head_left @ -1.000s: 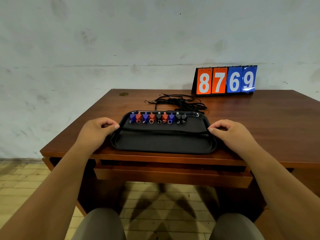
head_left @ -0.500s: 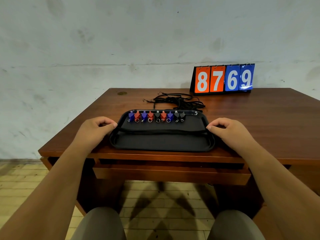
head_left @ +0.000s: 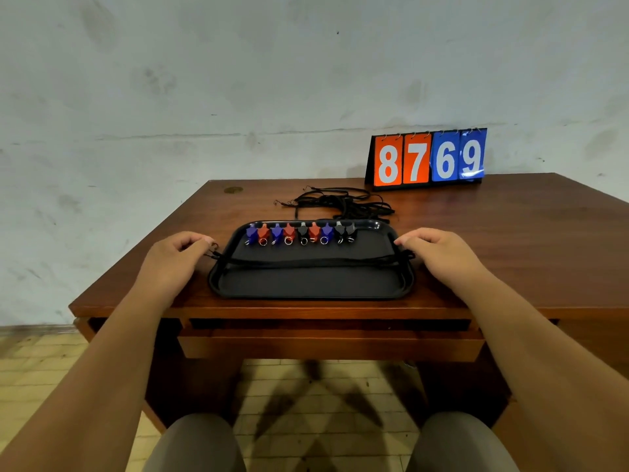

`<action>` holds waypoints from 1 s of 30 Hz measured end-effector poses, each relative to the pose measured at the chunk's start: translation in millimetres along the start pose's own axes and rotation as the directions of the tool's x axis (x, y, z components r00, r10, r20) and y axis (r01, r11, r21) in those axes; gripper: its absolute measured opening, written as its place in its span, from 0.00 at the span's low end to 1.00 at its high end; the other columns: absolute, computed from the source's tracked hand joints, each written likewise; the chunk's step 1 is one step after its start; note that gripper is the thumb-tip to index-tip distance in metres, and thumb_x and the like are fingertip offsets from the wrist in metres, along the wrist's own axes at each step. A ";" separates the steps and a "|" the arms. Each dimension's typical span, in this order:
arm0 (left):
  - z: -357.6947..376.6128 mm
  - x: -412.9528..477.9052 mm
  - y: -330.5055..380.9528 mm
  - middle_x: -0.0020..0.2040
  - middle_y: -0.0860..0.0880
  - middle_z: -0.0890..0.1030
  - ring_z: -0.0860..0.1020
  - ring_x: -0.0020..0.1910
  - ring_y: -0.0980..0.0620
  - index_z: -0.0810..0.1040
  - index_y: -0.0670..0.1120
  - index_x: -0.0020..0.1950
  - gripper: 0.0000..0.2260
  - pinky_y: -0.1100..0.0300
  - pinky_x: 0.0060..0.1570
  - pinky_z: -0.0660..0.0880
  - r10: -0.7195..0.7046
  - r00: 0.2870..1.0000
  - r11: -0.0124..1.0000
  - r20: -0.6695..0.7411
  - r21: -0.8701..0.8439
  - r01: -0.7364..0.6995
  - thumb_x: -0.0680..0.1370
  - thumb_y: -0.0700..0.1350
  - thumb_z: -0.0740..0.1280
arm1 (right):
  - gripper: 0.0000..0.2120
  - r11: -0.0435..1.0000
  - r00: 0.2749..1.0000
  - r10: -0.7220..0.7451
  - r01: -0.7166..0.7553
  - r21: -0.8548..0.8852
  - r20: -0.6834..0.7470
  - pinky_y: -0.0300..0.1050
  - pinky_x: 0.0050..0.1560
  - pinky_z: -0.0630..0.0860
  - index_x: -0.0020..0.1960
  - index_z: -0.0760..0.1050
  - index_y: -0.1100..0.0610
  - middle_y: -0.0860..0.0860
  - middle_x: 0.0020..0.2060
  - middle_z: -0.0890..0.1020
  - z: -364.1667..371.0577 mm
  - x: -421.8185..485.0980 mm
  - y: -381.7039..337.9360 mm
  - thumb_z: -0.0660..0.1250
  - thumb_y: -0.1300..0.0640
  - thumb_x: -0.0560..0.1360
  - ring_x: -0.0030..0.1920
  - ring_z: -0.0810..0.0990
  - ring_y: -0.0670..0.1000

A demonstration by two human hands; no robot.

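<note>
- The black cord lies stretched across the middle of the black tray, from the left rim to the right rim. It sags slightly onto the tray floor in front of the row of whistles.
- The left hand rests on the surface at the tray's left end. Its fingers are curled and pinch the cord just behind the small clip at that end.
- The right hand sits at the tray's right end with its fingers curled. The cord's other end runs in under it, but I cannot tell whether the fingers actually grip the cord.
- The two hands are well apart, with the whole tray between them.
- Handling, as a judgement: the cord looks thin, limp and very light, so it will only keep a line under tension and will droop or snag once slackened.
- The best hold is a fingertip pinch close to each end, near the clip, not mid-span.
- The whistles look small, hard and light, each with a metal ring, so a dragging cord could easily knock them over.
- Against the earlier frame little differs: both hands remain at the tray's ends, with the cord between them.
- The left hand now sits a touch further out from the rim, so the clip shows beside its fingertips.
- The spare bundle of cords and the scoreboard behind the tray are unmoved.
</note>
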State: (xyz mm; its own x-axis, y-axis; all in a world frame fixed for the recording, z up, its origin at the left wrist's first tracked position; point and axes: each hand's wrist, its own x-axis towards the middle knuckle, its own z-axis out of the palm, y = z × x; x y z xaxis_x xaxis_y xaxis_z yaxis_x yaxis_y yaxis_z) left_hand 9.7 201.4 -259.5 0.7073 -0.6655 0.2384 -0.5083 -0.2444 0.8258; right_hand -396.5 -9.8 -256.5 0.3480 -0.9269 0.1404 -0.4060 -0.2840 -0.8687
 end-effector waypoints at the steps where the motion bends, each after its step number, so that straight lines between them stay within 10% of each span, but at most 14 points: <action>1: 0.1 -0.8 0.1 0.53 0.58 0.86 0.82 0.55 0.52 0.88 0.58 0.53 0.10 0.50 0.56 0.77 0.004 1.000 1.000 -0.007 0.001 -0.004 0.83 0.58 0.68 | 0.11 1.000 1.000 0.017 -0.017 0.005 0.000 0.44 0.52 0.74 0.52 0.89 0.42 0.41 0.51 0.87 0.4 1.4 -0.8 0.67 0.47 0.83 0.54 0.82 0.45; 20: -3.0 2.3 9.9 0.56 0.57 0.83 0.81 0.59 0.50 0.85 0.57 0.58 0.08 0.51 0.60 0.77 -0.051 0.996 0.994 -0.072 -0.095 0.044 0.84 0.55 0.68 | 0.09 0.992 0.993 0.113 -0.114 0.046 0.021 0.54 0.51 0.82 0.50 0.89 0.50 0.60 0.48 0.87 10.5 43.7 -27.5 0.70 0.50 0.80 0.47 0.83 0.55; 30: 19.7 40.2 77.3 0.57 0.58 0.82 0.80 0.54 0.58 0.84 0.56 0.59 0.07 0.61 0.48 0.76 0.208 0.977 0.964 0.055 0.158 -0.214 0.85 0.48 0.67 | 0.10 0.998 0.998 -0.058 0.057 0.034 0.032 0.48 0.57 0.80 0.53 0.88 0.49 0.48 0.50 0.88 14.5 73.7 -44.9 0.68 0.50 0.84 0.54 0.84 0.50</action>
State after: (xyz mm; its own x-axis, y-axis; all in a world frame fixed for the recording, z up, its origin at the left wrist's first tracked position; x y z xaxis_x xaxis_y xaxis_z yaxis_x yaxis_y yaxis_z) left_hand -10.8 141.9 -196.2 0.5579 -0.7398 0.3760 -0.7188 -0.2044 0.6644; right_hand -340.4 -61.8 -214.0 0.3978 -0.9006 0.1751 -0.3566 -0.3277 -0.8749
